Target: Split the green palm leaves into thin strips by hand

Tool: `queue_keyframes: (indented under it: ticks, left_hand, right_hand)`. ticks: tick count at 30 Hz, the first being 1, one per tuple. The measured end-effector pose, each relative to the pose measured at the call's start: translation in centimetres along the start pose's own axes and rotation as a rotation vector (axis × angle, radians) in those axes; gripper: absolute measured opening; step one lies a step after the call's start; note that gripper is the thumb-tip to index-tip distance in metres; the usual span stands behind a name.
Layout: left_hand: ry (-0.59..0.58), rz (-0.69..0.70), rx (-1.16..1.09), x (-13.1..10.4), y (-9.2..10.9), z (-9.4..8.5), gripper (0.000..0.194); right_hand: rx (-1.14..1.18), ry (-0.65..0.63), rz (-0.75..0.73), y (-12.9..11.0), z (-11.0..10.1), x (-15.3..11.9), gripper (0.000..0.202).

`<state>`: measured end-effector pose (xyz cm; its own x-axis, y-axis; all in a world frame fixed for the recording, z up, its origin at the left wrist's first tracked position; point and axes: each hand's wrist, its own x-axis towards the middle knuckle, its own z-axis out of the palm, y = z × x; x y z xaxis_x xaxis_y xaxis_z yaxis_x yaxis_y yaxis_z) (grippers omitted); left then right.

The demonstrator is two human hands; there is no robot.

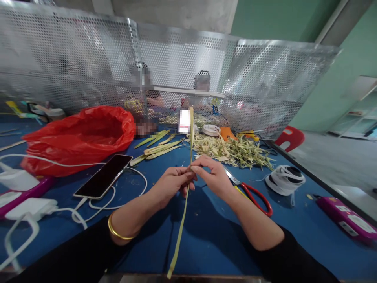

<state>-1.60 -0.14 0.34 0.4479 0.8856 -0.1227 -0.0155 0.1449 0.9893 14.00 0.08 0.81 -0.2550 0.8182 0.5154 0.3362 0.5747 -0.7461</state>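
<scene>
A long pale green leaf strip (182, 226) runs upright between my hands, its top rising above them and its tail hanging toward the table's front edge. My left hand (176, 181) is closed around the strip near its middle. Beside it, my right hand (210, 173) pinches the same strip just above, with thumb and forefinger together. The two hands touch or nearly touch. Red-handled scissors (256, 196) lie right of my right hand, their blades partly behind it. Behind my hands are a pile of small dry leaf pieces (232, 147) and several longer leaves (161, 149).
A red plastic bag (76, 137), a phone (104, 177) and white chargers (32, 208) with cables are on the left. White ribbon rolls (284, 180) and a purple power strip (346, 218) lie right. A perforated screen (182, 59) stands behind, with people beyond.
</scene>
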Motion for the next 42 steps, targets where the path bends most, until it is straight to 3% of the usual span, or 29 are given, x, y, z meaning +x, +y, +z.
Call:
queue_keyframes:
  ticks: [5, 11, 15, 21, 34, 42]
  left_hand:
    - [-0.049, -0.027, 0.112, 0.0, -0.3, 0.1, 0.022]
    - [-0.03, -0.007, 0.15, 0.1, -0.6, 0.4, 0.019]
    - [-0.051, 0.011, 0.124, -0.1, -0.1, 0.4, 0.022]
    - [-0.007, -0.037, 0.024, -0.3, 0.5, 0.3, 0.035]
    - [-0.029, -0.203, -0.291, 0.0, 0.6, -0.1, 0.027]
    - [0.036, -0.165, -0.285, 0.2, 0.2, -0.4, 0.02]
  right_hand:
    - [0.01, 0.019, 0.046, 0.2, 0.0, 0.1, 0.006]
    - [0.185, -0.078, 0.38, 0.9, 0.2, 0.2, 0.013]
    - [0.32, -0.062, 0.43, 0.9, 0.3, 0.2, 0.019]
    - [0.361, -0.011, 0.416, 0.7, 0.3, 0.1, 0.011]
    - [0.302, 0.159, 0.35, 0.8, 0.6, 0.1, 0.012]
    - [0.107, 0.193, 0.262, 1.4, 0.7, -0.1, 0.011]
